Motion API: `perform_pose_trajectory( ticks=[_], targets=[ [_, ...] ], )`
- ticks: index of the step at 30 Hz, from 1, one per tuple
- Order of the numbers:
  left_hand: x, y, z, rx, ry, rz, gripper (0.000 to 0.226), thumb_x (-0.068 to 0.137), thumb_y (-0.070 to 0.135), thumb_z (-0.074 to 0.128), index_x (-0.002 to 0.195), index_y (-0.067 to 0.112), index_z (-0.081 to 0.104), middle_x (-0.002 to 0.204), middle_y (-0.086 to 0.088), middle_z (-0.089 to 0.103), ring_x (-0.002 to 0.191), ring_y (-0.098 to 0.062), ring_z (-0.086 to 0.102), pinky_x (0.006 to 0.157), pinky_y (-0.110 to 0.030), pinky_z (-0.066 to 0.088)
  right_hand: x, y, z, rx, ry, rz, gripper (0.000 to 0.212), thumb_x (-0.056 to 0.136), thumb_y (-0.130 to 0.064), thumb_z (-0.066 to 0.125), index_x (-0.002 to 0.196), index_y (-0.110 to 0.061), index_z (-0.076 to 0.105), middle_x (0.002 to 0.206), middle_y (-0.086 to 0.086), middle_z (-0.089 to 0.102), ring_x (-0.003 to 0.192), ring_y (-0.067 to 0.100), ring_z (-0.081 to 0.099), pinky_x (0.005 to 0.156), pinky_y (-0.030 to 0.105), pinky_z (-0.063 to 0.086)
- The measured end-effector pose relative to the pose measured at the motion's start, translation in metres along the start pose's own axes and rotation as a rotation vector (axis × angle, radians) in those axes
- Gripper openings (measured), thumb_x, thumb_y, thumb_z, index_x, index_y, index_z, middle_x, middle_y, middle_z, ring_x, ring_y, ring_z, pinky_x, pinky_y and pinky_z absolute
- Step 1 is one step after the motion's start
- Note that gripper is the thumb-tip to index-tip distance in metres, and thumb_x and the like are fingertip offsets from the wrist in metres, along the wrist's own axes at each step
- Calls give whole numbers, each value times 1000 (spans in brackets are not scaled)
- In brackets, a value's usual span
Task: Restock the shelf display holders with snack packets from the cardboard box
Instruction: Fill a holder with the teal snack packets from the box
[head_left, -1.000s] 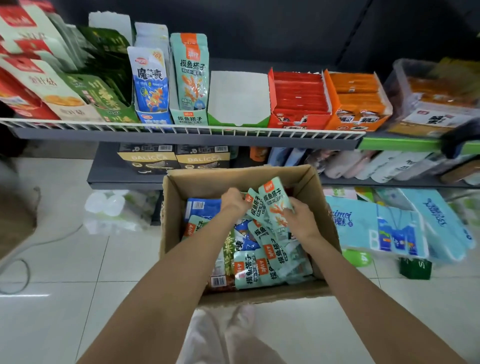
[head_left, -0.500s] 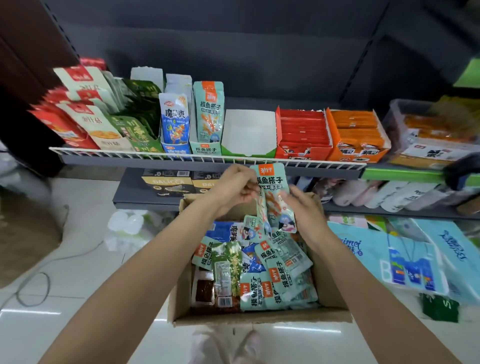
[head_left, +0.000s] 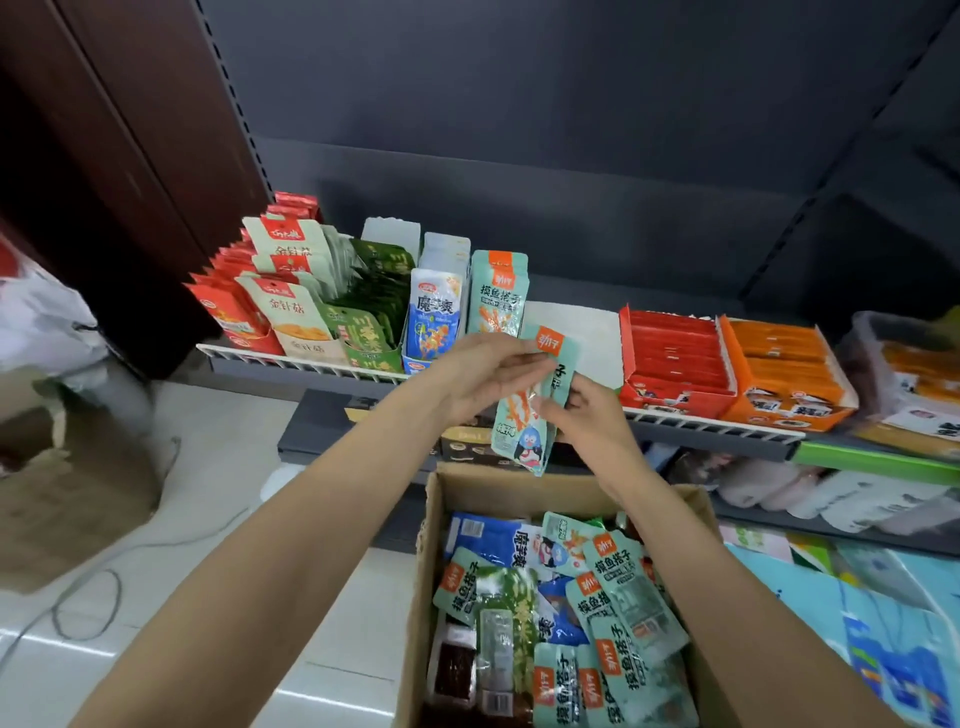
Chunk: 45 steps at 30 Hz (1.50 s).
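Note:
Both hands hold a small stack of teal snack packets (head_left: 524, 415) upright in front of the shelf edge. My left hand (head_left: 483, 374) grips the top of the stack; my right hand (head_left: 582, 415) pinches its right side. Just behind stands the display holder with matching teal packets (head_left: 497, 296). To its right is a white, empty-looking holder (head_left: 587, 332). Below, the open cardboard box (head_left: 519, 486) holds several teal, blue and green packets.
On the wire-fronted shelf (head_left: 311, 364) stand holders of red, beige, green and blue packets at left, red (head_left: 675, 358) and orange (head_left: 784, 374) boxes at right. Another cardboard box (head_left: 67, 499) and a cable lie on the floor at left. Blue tissue packs (head_left: 883, 623) are at right.
Both hands lifted the teal packets out of the cardboard box and up to shelf height, in front of the teal holder. The view tilted upward.

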<state>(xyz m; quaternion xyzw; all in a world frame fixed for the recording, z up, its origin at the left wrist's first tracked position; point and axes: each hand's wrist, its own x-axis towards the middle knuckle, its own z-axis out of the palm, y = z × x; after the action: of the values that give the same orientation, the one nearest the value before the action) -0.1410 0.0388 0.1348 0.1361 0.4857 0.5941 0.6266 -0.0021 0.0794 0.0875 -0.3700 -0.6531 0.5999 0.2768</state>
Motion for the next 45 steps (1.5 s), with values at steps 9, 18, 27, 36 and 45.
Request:
perform_pose_trajectory(
  ticks=[9,18,27,36,45],
  targets=[
    [47,75,-50,718,244,236,46,89,33,64,127,13,49,91,-2,57,77,-14,56,67,-22,44,77,-18,31,94,67,52,29,90,1,57,109,-20,61,105,-3,69,96,11,66,80,25,54],
    [99,121,-57,1415,14,592,34,86,15,67,119,13,58,105,-3,65,87,-13,54,69,-20,37,145,-29,38,-69,113,-36,28,89,2,58,113,-13,59,101,-6,66,87,0,63,71,13,52],
    [131,124,-55,1720,3,633,16,91,18,61,102,7,56,103,-10,64,93,-27,60,75,-39,52,183,2,44,-200,272,10,27,86,-5,65,113,-9,61,109,6,67,99,20,64,85,36,55],
    [147,111,-55,1986,40,701,27,94,18,55,118,10,50,113,-8,58,104,-29,57,76,-34,43,186,14,45,-392,346,3,34,85,-8,67,118,-6,59,115,10,65,103,21,61,76,20,47],
    [166,80,-64,2281,162,583,25,94,21,54,118,13,56,113,-8,63,116,-27,49,96,-38,33,188,37,60,-630,450,6,47,81,-9,72,120,-13,46,119,9,46,111,21,50,86,24,43]
  ],
)
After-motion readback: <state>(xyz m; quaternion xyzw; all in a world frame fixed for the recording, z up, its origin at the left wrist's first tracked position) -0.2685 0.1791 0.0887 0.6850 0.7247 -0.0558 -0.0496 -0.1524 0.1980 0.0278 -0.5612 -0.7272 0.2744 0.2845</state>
